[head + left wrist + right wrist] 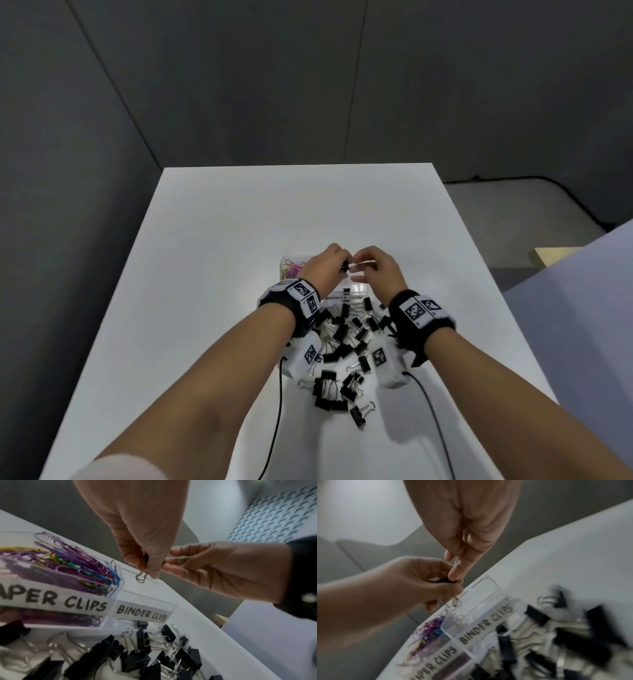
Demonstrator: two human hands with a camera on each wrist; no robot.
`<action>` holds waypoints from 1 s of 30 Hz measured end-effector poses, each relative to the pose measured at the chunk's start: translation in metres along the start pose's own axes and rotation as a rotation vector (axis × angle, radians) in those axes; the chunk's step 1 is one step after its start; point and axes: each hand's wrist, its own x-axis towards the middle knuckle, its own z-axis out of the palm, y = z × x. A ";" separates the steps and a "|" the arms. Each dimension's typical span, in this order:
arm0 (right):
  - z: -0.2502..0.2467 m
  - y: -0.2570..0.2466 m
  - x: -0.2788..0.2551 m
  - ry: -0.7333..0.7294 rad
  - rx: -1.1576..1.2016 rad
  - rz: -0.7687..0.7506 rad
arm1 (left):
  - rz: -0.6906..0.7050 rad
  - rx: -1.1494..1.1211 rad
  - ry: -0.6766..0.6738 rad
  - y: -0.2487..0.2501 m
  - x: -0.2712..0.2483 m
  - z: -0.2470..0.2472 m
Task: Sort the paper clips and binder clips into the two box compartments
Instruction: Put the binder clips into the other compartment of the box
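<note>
Binder clip (146, 559), small, black-bodied with silver wire handles, hangs pinched in the left hand (137, 524) above the clear box (171, 605), over the compartment labelled BINDER CLIPS. Its wire loops dangle below the left fingertips. The right hand (223, 568) meets it from the side, thumb and forefinger pinching a wire handle of the same clip. Coloured paper clips (68, 561) fill the other compartment. More binder clips (342, 346) lie heaped on the white table (205, 240) just before the box.

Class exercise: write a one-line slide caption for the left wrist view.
Both hands, left hand and right hand, pinch a small binder clip above the clear box labelled for paper clips and binder clips.
</note>
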 end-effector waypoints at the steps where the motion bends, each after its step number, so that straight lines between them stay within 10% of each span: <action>1: 0.004 -0.002 0.003 -0.009 0.058 0.016 | -0.014 0.017 -0.008 -0.002 0.001 0.002; 5: 0.000 -0.008 0.008 -0.003 0.116 0.049 | 0.010 0.125 -0.050 -0.006 -0.005 0.001; 9: -0.034 0.012 0.000 0.086 -0.414 0.032 | 0.124 0.220 0.049 -0.008 -0.024 -0.004; 16: -0.042 0.053 -0.047 -0.427 -1.123 0.223 | 0.235 0.342 -0.066 -0.049 -0.078 0.028; 30: -0.020 0.074 -0.083 -0.281 -1.040 0.171 | -0.135 0.268 -0.127 -0.052 -0.108 0.052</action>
